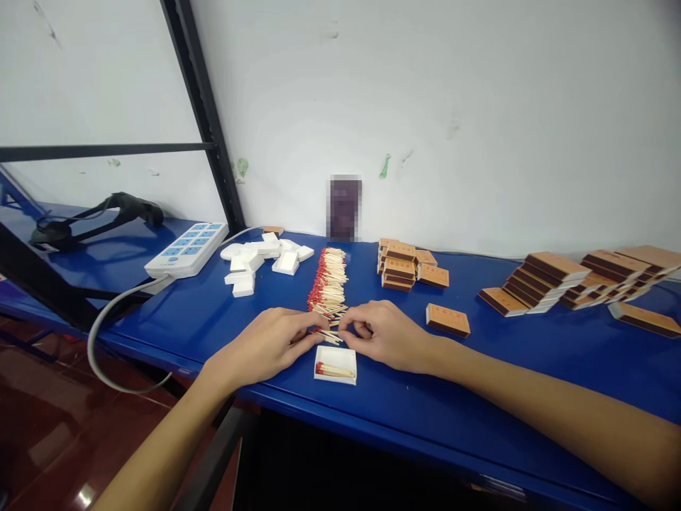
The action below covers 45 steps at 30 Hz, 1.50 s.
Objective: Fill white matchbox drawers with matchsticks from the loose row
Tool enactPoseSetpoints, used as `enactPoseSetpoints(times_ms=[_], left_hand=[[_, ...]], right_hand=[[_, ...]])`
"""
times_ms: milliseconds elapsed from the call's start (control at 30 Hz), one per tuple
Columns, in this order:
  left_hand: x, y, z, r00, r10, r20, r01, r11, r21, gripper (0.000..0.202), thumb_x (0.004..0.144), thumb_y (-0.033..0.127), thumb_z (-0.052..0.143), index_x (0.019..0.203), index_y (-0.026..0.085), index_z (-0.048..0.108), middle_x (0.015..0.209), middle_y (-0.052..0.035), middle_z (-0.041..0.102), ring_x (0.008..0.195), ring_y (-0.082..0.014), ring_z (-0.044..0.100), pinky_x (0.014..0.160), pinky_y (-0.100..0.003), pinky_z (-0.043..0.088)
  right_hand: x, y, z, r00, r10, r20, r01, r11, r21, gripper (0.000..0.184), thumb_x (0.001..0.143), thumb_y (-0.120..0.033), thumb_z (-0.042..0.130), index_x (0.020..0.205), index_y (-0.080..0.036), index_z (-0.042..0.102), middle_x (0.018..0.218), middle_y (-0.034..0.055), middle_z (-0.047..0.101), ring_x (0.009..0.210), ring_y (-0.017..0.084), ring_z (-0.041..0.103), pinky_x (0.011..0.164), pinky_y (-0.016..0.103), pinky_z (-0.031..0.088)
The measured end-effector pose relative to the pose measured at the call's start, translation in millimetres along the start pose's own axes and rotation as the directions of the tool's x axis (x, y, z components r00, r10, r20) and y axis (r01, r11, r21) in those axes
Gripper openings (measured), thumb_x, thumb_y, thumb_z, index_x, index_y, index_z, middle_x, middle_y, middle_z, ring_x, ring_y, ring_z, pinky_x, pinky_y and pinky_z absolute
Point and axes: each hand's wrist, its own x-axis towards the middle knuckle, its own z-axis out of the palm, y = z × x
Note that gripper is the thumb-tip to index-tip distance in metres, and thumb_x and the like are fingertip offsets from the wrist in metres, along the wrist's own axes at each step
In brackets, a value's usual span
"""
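Note:
A long pile of red-tipped matches [330, 282] lies on the blue table [213, 312]. My left hand [266, 345] and my right hand [384, 333] meet at the pile's near end, fingers pinched together on a small bunch of matches [330, 335]. Just below the hands sits an open white matchbox tray [335, 365] with a few matches in it. A closed brown matchbox [447, 319] lies right of my right hand.
Empty white trays [263, 260] are heaped at the back left, beside a white power strip [187, 250] with its cable. Brown matchbox sleeves [407, 265] are stacked behind. Fanned rows of matchboxes [574, 280] fill the right. A black frame post [205, 113] stands left.

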Motion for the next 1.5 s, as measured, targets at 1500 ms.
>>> enactPoseSetpoints(times_ms=[1500], left_hand=[[0.7,1.6,0.3,0.998,-0.058,0.010,0.058,0.998,-0.015,0.026,0.098,0.036,0.043,0.106,0.021,0.063,0.064,0.0036,0.052,0.057,-0.0133,0.049,0.057,-0.024,0.032]], right_hand=[[0.1,1.7,-1.1,0.998,-0.038,-0.056,0.040,0.999,0.034,0.016,0.088,-0.025,0.057,0.076,-0.019,0.065,0.049,-0.0087,0.043,0.047,0.007,0.039,0.072,0.027,0.036]])
